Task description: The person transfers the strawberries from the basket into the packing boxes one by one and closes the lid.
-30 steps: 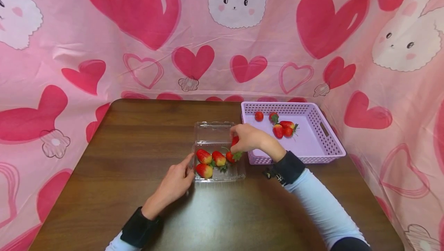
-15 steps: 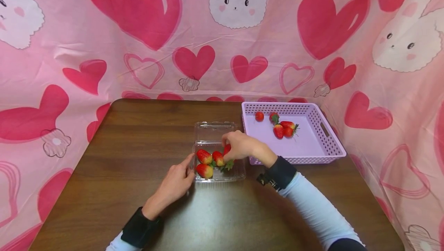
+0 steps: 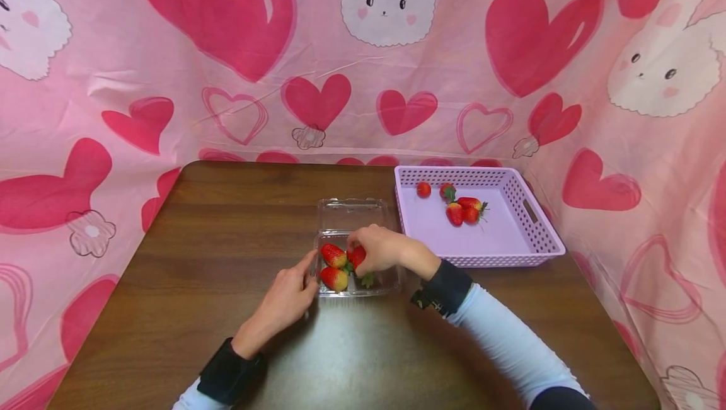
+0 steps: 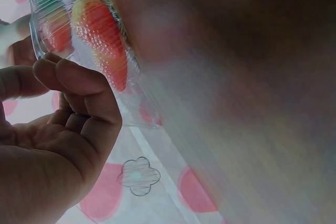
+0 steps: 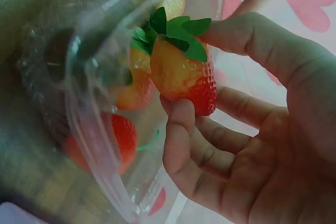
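Observation:
My right hand (image 3: 379, 250) pinches a red and yellow strawberry (image 5: 184, 72) with green leaves between thumb and fingers. It is over a clear plastic clamshell box (image 3: 391, 289), whose hinged lid lies open at the back. Two strawberries (image 3: 334, 267) sit at the box's left side in the head view. The right wrist view shows another yellowish-red strawberry (image 5: 140, 90) behind the held one, and a small red fruit (image 5: 123, 140) with a green stem, which my right hand hides from the head view. My left hand (image 3: 289, 290) holds the box's left edge, fingers curled.
To the right of the box stands a lilac perforated basket (image 3: 510, 252) with several strawberries (image 3: 469, 211) and red fruits towards its back left. Both are on a dark wooden table (image 3: 238, 221). A pink heart-patterned cloth (image 3: 317, 51) hangs behind it.
My right hand has moved left within the box, carrying the strawberry with it from the right side to the middle. The left hand has stayed at the box's left edge.

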The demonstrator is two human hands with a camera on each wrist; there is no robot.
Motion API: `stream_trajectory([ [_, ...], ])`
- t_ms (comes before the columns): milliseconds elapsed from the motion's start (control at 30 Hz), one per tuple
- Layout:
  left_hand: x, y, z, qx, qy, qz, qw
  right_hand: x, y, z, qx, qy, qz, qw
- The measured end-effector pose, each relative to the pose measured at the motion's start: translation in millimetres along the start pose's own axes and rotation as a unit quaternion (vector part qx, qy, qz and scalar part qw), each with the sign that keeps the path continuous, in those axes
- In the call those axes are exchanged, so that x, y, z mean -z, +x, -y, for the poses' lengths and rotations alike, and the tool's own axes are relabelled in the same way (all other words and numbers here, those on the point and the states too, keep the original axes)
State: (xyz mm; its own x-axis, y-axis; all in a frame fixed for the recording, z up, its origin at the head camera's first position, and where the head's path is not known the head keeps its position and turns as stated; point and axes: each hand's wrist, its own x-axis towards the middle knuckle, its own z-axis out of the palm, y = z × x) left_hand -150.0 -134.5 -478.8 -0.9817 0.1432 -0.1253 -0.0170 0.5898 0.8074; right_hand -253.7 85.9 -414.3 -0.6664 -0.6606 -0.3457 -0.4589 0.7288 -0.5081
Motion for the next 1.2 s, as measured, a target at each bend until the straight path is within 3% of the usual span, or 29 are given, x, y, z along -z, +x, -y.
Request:
stream_trajectory([
  [867, 1.3, 1.1, -0.1, -0.007, 0.002, 0.000, 1.0000, -15, 8, -1, 0.040, 0.001, 0.034, 0.999],
  [1200, 0.3, 1.0, -0.2, -0.006, 0.004, -0.003, 1.0000, -21, 12, 0, 0.069, -0.026, 0.029, 0.997],
])
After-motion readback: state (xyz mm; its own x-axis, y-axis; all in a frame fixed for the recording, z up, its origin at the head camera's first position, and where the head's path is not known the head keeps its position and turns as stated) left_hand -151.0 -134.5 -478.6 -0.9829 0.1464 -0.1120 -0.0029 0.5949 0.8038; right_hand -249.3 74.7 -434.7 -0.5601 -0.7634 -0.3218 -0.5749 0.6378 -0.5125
